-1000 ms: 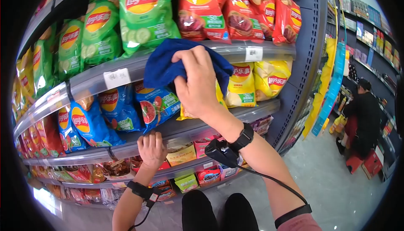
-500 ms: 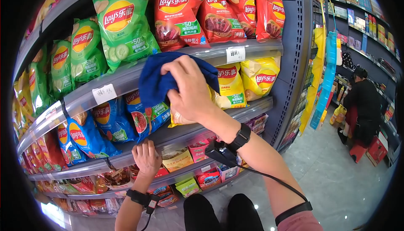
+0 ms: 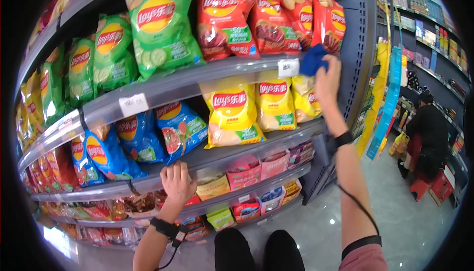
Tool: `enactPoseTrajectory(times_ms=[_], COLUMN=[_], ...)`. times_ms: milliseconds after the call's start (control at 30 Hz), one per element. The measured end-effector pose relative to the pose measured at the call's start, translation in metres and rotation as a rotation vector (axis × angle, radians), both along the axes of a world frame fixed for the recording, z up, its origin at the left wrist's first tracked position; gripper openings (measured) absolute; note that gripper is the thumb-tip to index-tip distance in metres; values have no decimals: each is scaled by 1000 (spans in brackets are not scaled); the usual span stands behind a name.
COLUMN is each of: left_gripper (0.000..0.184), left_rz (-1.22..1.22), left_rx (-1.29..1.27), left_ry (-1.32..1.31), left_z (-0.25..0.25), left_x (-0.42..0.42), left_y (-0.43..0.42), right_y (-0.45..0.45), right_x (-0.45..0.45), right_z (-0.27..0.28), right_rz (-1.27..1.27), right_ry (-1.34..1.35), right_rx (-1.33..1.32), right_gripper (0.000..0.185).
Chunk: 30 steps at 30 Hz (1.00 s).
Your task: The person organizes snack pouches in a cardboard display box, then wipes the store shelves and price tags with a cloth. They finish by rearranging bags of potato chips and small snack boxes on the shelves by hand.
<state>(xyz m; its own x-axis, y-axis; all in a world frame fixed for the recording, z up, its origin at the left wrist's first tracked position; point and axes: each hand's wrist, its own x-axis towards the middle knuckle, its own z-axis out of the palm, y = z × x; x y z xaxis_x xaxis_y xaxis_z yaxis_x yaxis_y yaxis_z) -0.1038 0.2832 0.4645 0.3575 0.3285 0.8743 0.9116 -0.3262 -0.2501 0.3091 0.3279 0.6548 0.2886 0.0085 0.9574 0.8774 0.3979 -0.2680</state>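
Evidently, your right hand has its grip closed on the blue cloth, bunched at the right end of the upper shelf edge, just beside the price tag. Bunching probably keeps the cloth under your fingers. Your left hand sits with fingers curled at the lower shelf edge, likely for support; whether it clasps that edge, I cannot tell. Red bags stand above, yellow bags below, probably sorted by flavour.
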Motion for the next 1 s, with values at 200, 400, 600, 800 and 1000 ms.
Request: enactPoseTrajectory(times_ms=[200,400,600,800,1000], left_gripper=[67,65,15,12,37], left_rz=[-368,-1099,-970,-712,-327], left_rx=[-190,-1008,-954,157,276], left_ry=[-177,-1069,-2003,-1019,-368], left_z=[27,53,69,146,189], left_x=[-4,44,19,-44,-65], left_y=[-36,-112,-121,-104,-36], right_y=[-41,-129,-133,-53,-27], right_x=[23,-171,-228,-193,-184], right_z=[-5,-60,-79,-121,-149], right_rz=[252,1078,1135,729,600], right_ry=[220,326,-550,-536,-655], right_rx=[-187,-861,-726,-442,-311], right_gripper=[34,42,34,29,17])
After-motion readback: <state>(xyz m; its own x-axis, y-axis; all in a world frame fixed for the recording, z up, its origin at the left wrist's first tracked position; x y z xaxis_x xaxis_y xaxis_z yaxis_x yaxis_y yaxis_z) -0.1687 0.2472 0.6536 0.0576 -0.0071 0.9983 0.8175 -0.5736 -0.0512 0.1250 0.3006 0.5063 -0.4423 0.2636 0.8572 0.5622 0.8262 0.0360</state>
